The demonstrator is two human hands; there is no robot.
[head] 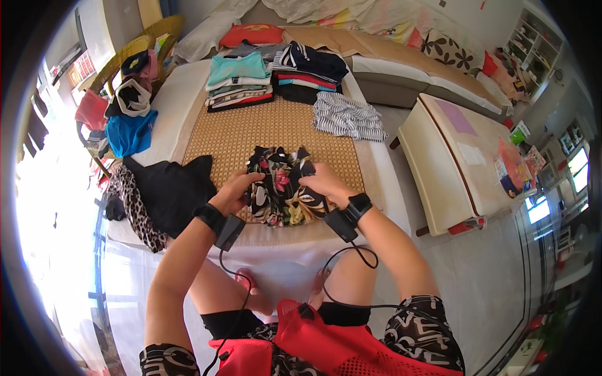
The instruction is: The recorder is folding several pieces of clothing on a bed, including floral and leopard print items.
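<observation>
A dark garment with a floral print (282, 188) lies bunched on the woven mat (263, 122) right in front of me. My left hand (235, 190) grips its left side, thumb on top. On the opposite side my right hand (327, 183) pinches the cloth near its upper right edge. Some fingers of both hands are hidden by the fabric. To the left of my left hand a black garment (171, 192) is spread out, with a leopard-print cloth (138, 211) along its outer edge.
Two stacks of folded clothes, one topped with a turquoise shirt (240, 66), the other with a navy garment (312, 61), stand at the mat's far end. A striped garment (348, 116) lies near the right edge. Clothes hang over a wicker chair (162, 30); a low table (442, 164) stands right.
</observation>
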